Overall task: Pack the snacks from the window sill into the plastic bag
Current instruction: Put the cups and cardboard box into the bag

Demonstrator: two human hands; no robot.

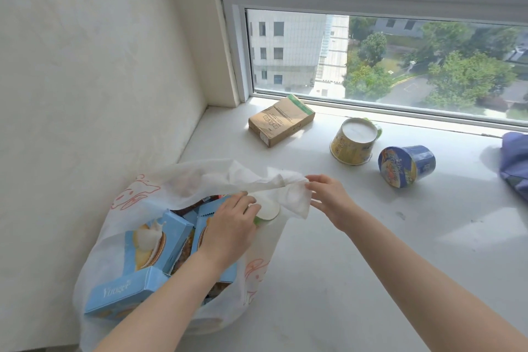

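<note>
At the left end of the window sill, roughly halfway by the look of it: blue boxes already inside the plastic bag, three snacks not yet packed, well apart from it near the glass. Grips a green-rimmed cup with the left hand at the bag's mouth, white base up and tipped toward the window, long axis near upright; pinches the bag's rim with the right hand, lifting it open. Left to pack: brown box lying flat, long axis angled toward the pane; yellow cup standing base-up; blue cup on its side, lid facing the bag, axis along the sill.
</note>
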